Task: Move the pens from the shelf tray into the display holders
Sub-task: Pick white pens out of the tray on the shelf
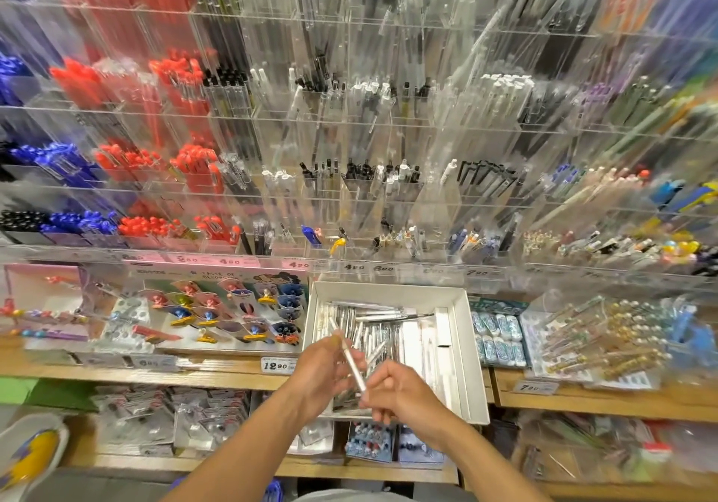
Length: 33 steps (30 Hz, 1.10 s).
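A white cardboard tray (470,350) sits on the wooden shelf and holds several clear and silver pens (373,330). Both hands are over the tray's front part. My left hand (324,377) and my right hand (404,396) together hold one slim white pen (349,360), which slants up to the left. The left fingers pinch its upper part and the right fingers grip its lower end. Above the tray rise rows of clear acrylic display holders (388,191) filled with red, blue, black and clear pens.
A card of novelty clips (233,307) lies left of the tray, and packs of erasers (499,340) and decorated pens (598,342) lie to its right. Price tags (277,365) line the shelf edge. A lower shelf holds packaged goods (171,416).
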Each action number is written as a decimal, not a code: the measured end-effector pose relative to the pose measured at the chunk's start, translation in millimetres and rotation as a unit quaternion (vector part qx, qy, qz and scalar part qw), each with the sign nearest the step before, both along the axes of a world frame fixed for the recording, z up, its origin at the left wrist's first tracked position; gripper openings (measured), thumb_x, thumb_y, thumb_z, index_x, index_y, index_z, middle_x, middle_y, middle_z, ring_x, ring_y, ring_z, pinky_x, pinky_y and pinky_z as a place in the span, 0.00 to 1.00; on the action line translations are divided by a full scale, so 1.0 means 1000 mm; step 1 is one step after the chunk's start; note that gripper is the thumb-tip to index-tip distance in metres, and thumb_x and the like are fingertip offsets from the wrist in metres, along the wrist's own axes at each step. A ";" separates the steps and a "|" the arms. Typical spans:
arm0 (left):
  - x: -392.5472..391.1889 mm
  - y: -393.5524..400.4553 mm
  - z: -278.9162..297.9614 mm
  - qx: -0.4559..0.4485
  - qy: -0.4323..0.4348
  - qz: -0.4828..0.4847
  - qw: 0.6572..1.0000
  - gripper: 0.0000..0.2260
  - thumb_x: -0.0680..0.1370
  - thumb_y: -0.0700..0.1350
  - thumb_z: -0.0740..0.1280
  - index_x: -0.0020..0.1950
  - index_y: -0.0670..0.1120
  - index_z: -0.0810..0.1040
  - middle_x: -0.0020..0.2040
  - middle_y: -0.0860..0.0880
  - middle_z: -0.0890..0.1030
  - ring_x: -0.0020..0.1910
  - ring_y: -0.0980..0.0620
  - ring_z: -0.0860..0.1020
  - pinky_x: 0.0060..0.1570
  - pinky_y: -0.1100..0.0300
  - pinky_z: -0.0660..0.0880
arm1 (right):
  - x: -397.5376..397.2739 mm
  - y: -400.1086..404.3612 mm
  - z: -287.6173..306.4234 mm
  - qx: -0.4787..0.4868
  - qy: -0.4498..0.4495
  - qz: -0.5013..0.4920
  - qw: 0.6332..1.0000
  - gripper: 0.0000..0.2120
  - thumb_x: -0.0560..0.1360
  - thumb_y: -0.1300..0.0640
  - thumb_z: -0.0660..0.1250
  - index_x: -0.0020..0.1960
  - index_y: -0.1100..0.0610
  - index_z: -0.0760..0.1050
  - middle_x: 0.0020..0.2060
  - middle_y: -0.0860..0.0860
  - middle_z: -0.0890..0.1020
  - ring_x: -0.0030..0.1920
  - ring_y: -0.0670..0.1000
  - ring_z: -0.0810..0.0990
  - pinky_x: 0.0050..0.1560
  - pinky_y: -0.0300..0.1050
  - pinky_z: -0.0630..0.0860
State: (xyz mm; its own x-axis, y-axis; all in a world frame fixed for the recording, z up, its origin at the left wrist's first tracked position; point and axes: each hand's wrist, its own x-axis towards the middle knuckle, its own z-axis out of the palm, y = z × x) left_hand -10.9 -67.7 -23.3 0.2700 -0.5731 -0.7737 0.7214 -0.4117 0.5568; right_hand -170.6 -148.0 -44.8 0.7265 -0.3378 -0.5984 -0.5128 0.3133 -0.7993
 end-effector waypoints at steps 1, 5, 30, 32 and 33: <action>0.002 0.000 -0.001 0.000 -0.011 0.009 1.000 0.15 0.84 0.48 0.57 0.59 0.38 0.74 0.44 0.42 0.81 0.44 0.44 0.82 0.43 0.53 0.79 | 0.000 0.001 0.000 0.007 0.001 0.030 1.000 0.12 0.73 0.57 0.71 0.53 0.60 0.74 0.44 0.57 0.85 0.36 0.51 0.80 0.35 0.38 0.76; 0.005 0.001 0.000 0.016 -0.048 -0.008 0.999 0.12 0.84 0.47 0.59 0.59 0.40 0.75 0.38 0.46 0.78 0.36 0.48 0.77 0.35 0.56 0.76 | 0.003 -0.016 -0.009 -0.054 0.064 0.005 0.996 0.12 0.79 0.47 0.65 0.52 0.56 0.76 0.44 0.54 0.85 0.35 0.47 0.82 0.37 0.41 0.80; 0.002 0.003 -0.013 -0.005 -0.019 0.007 1.000 0.11 0.82 0.45 0.63 0.57 0.38 0.71 0.42 0.44 0.77 0.37 0.49 0.76 0.39 0.53 0.77 | 0.022 -0.024 0.010 -0.051 0.059 0.081 0.994 0.08 0.74 0.55 0.72 0.50 0.57 0.77 0.42 0.53 0.84 0.34 0.45 0.80 0.37 0.37 0.77; -0.002 0.000 -0.013 -0.012 -0.024 0.009 1.000 0.10 0.82 0.46 0.64 0.55 0.39 0.71 0.44 0.42 0.75 0.42 0.46 0.76 0.46 0.48 0.79 | 0.030 -0.018 0.009 -0.054 0.054 0.083 0.994 0.08 0.74 0.55 0.73 0.50 0.56 0.77 0.42 0.51 0.84 0.34 0.44 0.80 0.39 0.37 0.78; -0.004 -0.001 -0.014 -0.008 -0.033 0.011 0.999 0.10 0.82 0.46 0.64 0.55 0.39 0.71 0.46 0.41 0.75 0.43 0.45 0.76 0.46 0.47 0.79 | 0.033 -0.016 0.007 -0.051 0.053 0.086 0.994 0.07 0.74 0.55 0.73 0.49 0.56 0.78 0.41 0.50 0.84 0.33 0.43 0.81 0.39 0.37 0.79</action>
State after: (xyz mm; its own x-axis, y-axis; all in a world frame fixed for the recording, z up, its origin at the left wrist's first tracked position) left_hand -14.7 -68.4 -37.2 0.3323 -0.5786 -0.7448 0.6915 -0.3875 0.6096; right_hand -137.4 -163.7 -37.6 0.7137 -0.2764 -0.6436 -0.6345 0.1342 -0.7612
